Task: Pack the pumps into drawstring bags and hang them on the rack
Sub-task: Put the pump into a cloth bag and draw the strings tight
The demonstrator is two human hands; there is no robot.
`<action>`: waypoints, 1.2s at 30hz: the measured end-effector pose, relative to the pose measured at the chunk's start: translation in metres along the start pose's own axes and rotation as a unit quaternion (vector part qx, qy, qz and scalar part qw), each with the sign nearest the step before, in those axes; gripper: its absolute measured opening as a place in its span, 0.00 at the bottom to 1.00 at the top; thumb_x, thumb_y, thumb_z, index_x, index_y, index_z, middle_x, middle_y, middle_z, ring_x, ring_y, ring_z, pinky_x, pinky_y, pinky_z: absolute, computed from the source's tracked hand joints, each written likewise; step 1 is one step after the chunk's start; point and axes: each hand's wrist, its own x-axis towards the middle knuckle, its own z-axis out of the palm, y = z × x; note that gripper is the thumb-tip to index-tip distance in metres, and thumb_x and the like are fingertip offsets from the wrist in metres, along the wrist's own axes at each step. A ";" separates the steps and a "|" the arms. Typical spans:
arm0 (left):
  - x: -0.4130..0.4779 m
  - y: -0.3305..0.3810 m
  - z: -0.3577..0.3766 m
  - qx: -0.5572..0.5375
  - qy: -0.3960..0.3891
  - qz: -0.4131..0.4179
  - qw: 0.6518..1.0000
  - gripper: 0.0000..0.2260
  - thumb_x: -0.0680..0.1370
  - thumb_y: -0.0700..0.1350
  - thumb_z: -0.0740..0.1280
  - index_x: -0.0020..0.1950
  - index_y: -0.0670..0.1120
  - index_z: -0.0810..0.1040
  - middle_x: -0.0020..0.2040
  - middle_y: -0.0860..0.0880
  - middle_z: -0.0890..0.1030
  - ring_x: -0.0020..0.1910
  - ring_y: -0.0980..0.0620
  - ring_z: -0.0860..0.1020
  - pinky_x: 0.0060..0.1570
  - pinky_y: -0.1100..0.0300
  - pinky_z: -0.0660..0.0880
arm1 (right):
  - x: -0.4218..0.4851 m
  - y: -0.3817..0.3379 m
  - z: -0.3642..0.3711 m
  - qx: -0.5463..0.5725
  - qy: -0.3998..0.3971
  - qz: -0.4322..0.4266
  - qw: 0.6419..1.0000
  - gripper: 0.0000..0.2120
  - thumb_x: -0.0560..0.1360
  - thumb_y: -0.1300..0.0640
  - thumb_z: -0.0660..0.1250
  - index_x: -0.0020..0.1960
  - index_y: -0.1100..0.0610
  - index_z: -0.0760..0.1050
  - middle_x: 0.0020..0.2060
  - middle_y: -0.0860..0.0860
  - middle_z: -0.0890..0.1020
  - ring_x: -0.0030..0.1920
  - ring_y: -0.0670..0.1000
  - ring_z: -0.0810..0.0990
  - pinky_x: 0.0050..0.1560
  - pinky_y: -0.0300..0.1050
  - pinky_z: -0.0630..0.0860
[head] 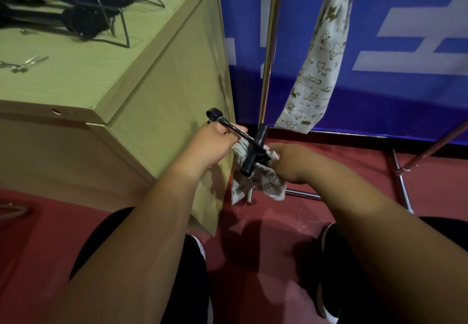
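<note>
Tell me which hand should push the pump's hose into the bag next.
Left, probably. The left hand grips the pump hose, which sticks out of the drawstring bag. The right hand pinches the bag's rim beside the T-handle, and is better left holding it open.

Matt black plastic pump (255, 150), printed cloth bag (258, 184), shiny chrome metal rack (269, 45), pale smooth wood-grain cabinet (162, 111).
</note>
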 end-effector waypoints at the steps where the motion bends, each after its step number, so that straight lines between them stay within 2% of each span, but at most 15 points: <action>1: 0.001 -0.002 0.000 0.049 0.009 0.007 0.999 0.11 0.82 0.53 0.67 0.58 0.66 0.86 0.49 0.53 0.87 0.40 0.50 0.83 0.42 0.59 0.75 | 0.000 0.001 -0.001 -0.019 -0.006 0.023 1.000 0.21 0.87 0.55 0.65 0.79 0.56 0.72 0.68 0.58 0.82 0.63 0.60 0.83 0.57 0.47 0.80; 3: 0.001 -0.003 0.003 0.117 0.025 0.019 0.993 0.11 0.83 0.52 0.67 0.59 0.63 0.87 0.50 0.50 0.86 0.39 0.49 0.82 0.39 0.56 0.77 | 0.001 0.004 0.000 -0.035 -0.004 0.043 0.998 0.13 0.87 0.55 0.64 0.64 0.61 0.82 0.48 0.56 0.84 0.51 0.60 0.85 0.49 0.45 0.80; 6: 0.000 -0.001 0.005 0.119 0.025 0.029 0.992 0.10 0.83 0.49 0.68 0.59 0.59 0.88 0.46 0.52 0.86 0.33 0.57 0.79 0.31 0.65 0.72 | 0.002 0.009 0.004 -0.015 0.008 0.061 0.998 0.20 0.87 0.49 0.66 0.42 0.61 0.78 0.31 0.55 0.76 0.31 0.56 0.77 0.33 0.43 0.72; 8: -0.002 0.001 0.003 0.140 0.028 0.042 0.989 0.09 0.83 0.48 0.69 0.58 0.55 0.89 0.40 0.54 0.84 0.27 0.60 0.74 0.27 0.64 0.68 | 0.001 0.013 0.005 0.020 0.002 0.074 0.997 0.20 0.85 0.48 0.69 0.45 0.63 0.82 0.29 0.55 0.77 0.27 0.55 0.75 0.30 0.43 0.72; 11: -0.003 -0.001 0.001 0.180 0.032 0.055 0.982 0.08 0.83 0.48 0.70 0.57 0.50 0.88 0.38 0.56 0.82 0.29 0.58 0.75 0.31 0.65 0.68 | 0.000 0.018 0.004 0.106 -0.011 0.077 0.991 0.12 0.83 0.56 0.71 0.50 0.65 0.86 0.28 0.58 0.76 0.27 0.57 0.74 0.32 0.45 0.74; 15: -0.007 -0.005 -0.002 0.193 0.007 0.069 0.979 0.12 0.79 0.51 0.76 0.61 0.48 0.88 0.56 0.50 0.87 0.49 0.56 0.82 0.51 0.68 0.68 | 0.002 0.025 0.004 0.182 0.031 0.096 0.978 0.11 0.81 0.62 0.68 0.50 0.70 0.84 0.24 0.60 0.74 0.23 0.55 0.71 0.29 0.43 0.70; 17: -0.009 -0.005 -0.004 0.192 -0.018 0.063 0.979 0.17 0.78 0.52 0.77 0.63 0.46 0.87 0.61 0.49 0.86 0.59 0.55 0.81 0.58 0.77 0.58 | 0.005 0.030 0.002 0.186 0.058 0.102 0.976 0.12 0.82 0.62 0.66 0.49 0.69 0.85 0.22 0.59 0.75 0.21 0.55 0.71 0.29 0.42 0.70; 19: -0.010 -0.006 -0.005 0.203 -0.049 0.046 0.977 0.18 0.77 0.54 0.78 0.63 0.46 0.87 0.60 0.50 0.86 0.62 0.56 0.80 0.58 0.79 0.49 | 0.007 0.036 0.001 0.162 0.083 0.102 0.978 0.14 0.82 0.60 0.65 0.48 0.67 0.85 0.22 0.58 0.77 0.21 0.56 0.74 0.29 0.41 0.70; 21: -0.008 -0.010 -0.005 0.207 -0.080 0.023 0.975 0.17 0.75 0.56 0.79 0.60 0.50 0.88 0.54 0.54 0.86 0.59 0.58 0.81 0.68 0.70 0.55 | 0.010 0.044 0.002 0.138 0.113 0.102 0.979 0.16 0.84 0.57 0.64 0.46 0.65 0.84 0.25 0.57 0.79 0.24 0.56 0.78 0.30 0.42 0.70; 23: -0.009 -0.012 -0.004 0.183 -0.096 -0.003 0.978 0.12 0.75 0.53 0.80 0.56 0.51 0.90 0.48 0.56 0.87 0.53 0.58 0.84 0.57 0.66 0.71 | 0.015 0.055 0.005 0.127 0.135 0.108 0.977 0.16 0.84 0.54 0.64 0.45 0.63 0.81 0.31 0.56 0.81 0.32 0.58 0.81 0.35 0.44 0.72; 24: -0.009 -0.013 -0.002 0.164 -0.092 -0.011 0.982 0.10 0.75 0.52 0.80 0.54 0.51 0.90 0.47 0.56 0.87 0.51 0.57 0.84 0.51 0.65 0.75 | 0.018 0.060 0.006 0.114 0.144 0.110 0.977 0.16 0.85 0.53 0.64 0.43 0.62 0.79 0.34 0.57 0.81 0.35 0.59 0.81 0.38 0.46 0.73; 27: -0.007 -0.013 0.000 0.120 -0.067 -0.032 0.990 0.10 0.77 0.55 0.78 0.53 0.52 0.90 0.48 0.52 0.88 0.49 0.54 0.84 0.47 0.60 0.78 | 0.021 0.069 0.007 0.067 0.161 0.127 0.976 0.20 0.86 0.49 0.63 0.40 0.58 0.73 0.43 0.59 0.84 0.42 0.61 0.79 0.45 0.47 0.71; 29: -0.004 -0.011 0.000 0.137 -0.048 -0.057 0.988 0.12 0.78 0.56 0.77 0.56 0.50 0.89 0.49 0.50 0.86 0.47 0.52 0.83 0.44 0.59 0.76 | 0.019 0.075 0.006 0.056 0.174 0.138 0.973 0.18 0.87 0.49 0.63 0.44 0.60 0.75 0.47 0.61 0.83 0.50 0.64 0.81 0.48 0.47 0.71; 33: 0.005 -0.013 0.002 0.183 -0.015 -0.098 0.978 0.13 0.80 0.53 0.75 0.57 0.45 0.89 0.55 0.44 0.87 0.55 0.43 0.84 0.60 0.53 0.79 | 0.013 0.084 0.004 0.043 0.183 0.162 0.969 0.14 0.86 0.53 0.64 0.55 0.63 0.82 0.58 0.63 0.85 0.57 0.65 0.83 0.50 0.48 0.73; 36: 0.011 -0.014 0.006 0.197 0.023 -0.109 0.974 0.09 0.79 0.52 0.76 0.51 0.48 0.90 0.49 0.47 0.87 0.49 0.46 0.84 0.52 0.56 0.78 | 0.005 0.082 -0.005 0.012 0.155 0.191 0.969 0.11 0.87 0.57 0.63 0.57 0.62 0.82 0.61 0.62 0.84 0.60 0.65 0.83 0.52 0.49 0.77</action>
